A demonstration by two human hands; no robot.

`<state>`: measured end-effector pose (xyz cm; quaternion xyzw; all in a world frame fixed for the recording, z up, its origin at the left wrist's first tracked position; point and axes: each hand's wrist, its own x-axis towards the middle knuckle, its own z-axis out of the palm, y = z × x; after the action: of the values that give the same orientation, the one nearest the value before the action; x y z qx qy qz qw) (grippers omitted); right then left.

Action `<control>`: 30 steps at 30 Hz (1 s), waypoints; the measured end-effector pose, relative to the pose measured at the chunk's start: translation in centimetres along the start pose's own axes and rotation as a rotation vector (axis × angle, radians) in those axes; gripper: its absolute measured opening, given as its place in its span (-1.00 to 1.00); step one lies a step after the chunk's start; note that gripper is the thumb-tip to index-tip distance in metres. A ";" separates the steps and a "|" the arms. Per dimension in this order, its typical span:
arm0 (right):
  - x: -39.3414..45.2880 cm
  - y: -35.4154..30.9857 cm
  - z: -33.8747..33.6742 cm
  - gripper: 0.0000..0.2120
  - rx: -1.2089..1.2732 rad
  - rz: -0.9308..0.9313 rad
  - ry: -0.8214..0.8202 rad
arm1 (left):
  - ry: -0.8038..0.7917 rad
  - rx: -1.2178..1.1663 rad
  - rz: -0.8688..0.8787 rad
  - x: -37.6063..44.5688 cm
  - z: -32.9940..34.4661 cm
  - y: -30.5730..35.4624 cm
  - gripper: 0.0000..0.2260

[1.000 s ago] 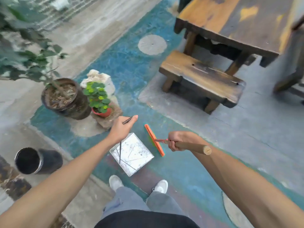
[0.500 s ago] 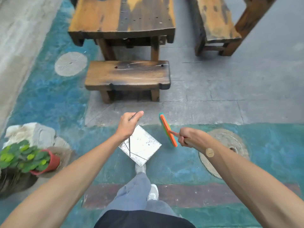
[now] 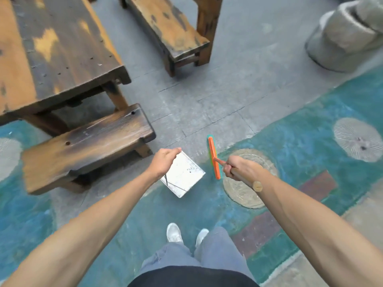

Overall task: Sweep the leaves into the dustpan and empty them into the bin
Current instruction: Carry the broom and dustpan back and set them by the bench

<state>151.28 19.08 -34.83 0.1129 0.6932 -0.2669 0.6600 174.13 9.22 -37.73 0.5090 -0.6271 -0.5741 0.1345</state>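
My left hand (image 3: 163, 162) is shut on the thin wire handle of a square metal dustpan (image 3: 185, 176), which hangs above the ground in front of me. Its pan looks bare. My right hand (image 3: 238, 167) grips the wooden handle (image 3: 247, 180) of a broom whose orange and green head (image 3: 213, 157) points away from me, just right of the dustpan. No leaves or bin are visible in this view.
A dark wooden table (image 3: 53, 50) and a low wooden bench (image 3: 83, 146) stand at the left. Another bench (image 3: 167, 27) is at top centre. A grey stone object (image 3: 348, 36) sits top right. A round ground cover (image 3: 244, 183) lies under my right hand.
The view has swung right: the potted plants and black pot have left the frame, and the table and benches have shifted left. Both hands keep the same hold on dustpan and broom.
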 end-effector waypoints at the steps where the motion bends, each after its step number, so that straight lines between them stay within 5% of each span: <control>1: 0.6 -1.1 -1.0 -0.52 0.048 -0.006 0.011 | -0.004 0.036 0.013 1.7 0.5 1.1 -0.68; 10: 6.2 -13.5 -11.1 -0.64 0.212 0.022 -0.032 | 0.054 0.167 0.042 19.1 6.6 11.1 -0.71; 15: 9.0 -22.7 -17.1 -0.43 0.217 0.038 -0.081 | 0.004 0.257 0.040 28.4 10.4 17.0 -0.67; 25: 11.9 -40.9 -25.0 -0.51 0.210 0.019 -0.026 | 0.014 0.368 0.144 46.6 15.4 28.3 -0.50; 30: 15.0 -51.5 -28.0 -0.71 0.249 0.009 0.003 | 0.030 0.343 0.188 56.8 17.3 34.3 -0.52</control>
<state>99.64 -12.19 -38.42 0.1973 0.6553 -0.3477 0.6409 119.16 -31.81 -37.21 0.4722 -0.7584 -0.4360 0.1080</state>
